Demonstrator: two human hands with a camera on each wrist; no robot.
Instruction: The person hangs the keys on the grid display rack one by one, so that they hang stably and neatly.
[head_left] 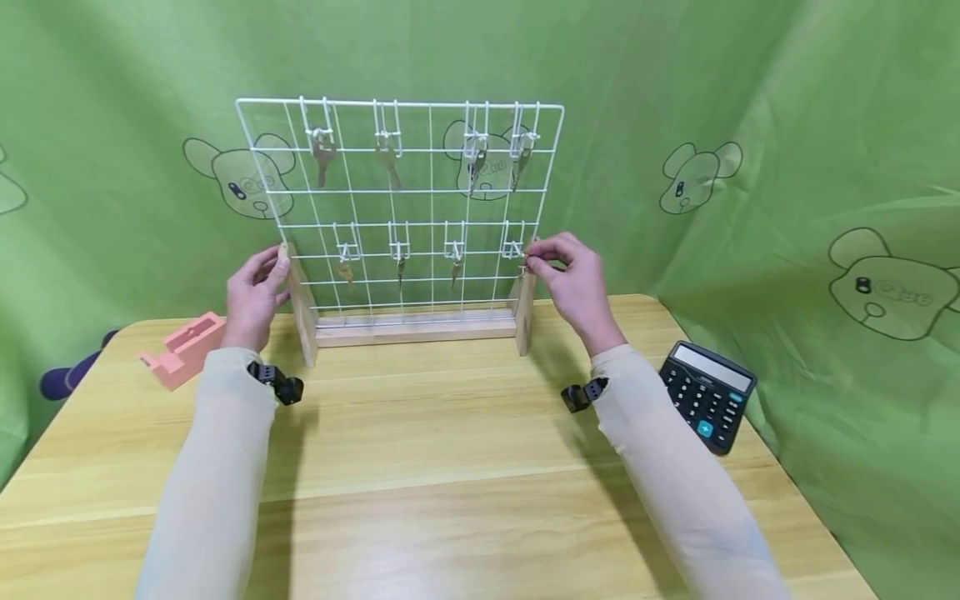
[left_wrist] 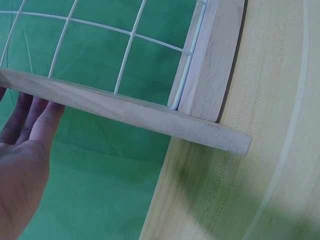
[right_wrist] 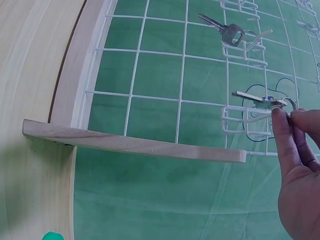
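A white wire grid rack (head_left: 430, 337) with wooden feet and posts stands at the table's back. Single keys (head_left: 323, 158) hang from white hooks in its upper row, and more keys (head_left: 401, 265) hang in the lower row. My right hand (head_left: 576, 279) pinches a key ring (right_wrist: 290, 103) between thumb and fingers. The silver key (right_wrist: 257, 101) on that ring lies right at the lower right hook (right_wrist: 246, 122). At the other side, my left hand (head_left: 251, 300) grips the rack's left wooden post (left_wrist: 125, 110), its thumb in front and the other fingertips hidden behind.
A pink tape dispenser (head_left: 187, 350) sits at the left, beside my left forearm. The black calculator (head_left: 708, 396) lies near the table's right edge, partly covered by my right sleeve. Green curtain (head_left: 600, 67) hangs close behind and along the right side. A purple object (head_left: 71, 377) shows past the left edge.
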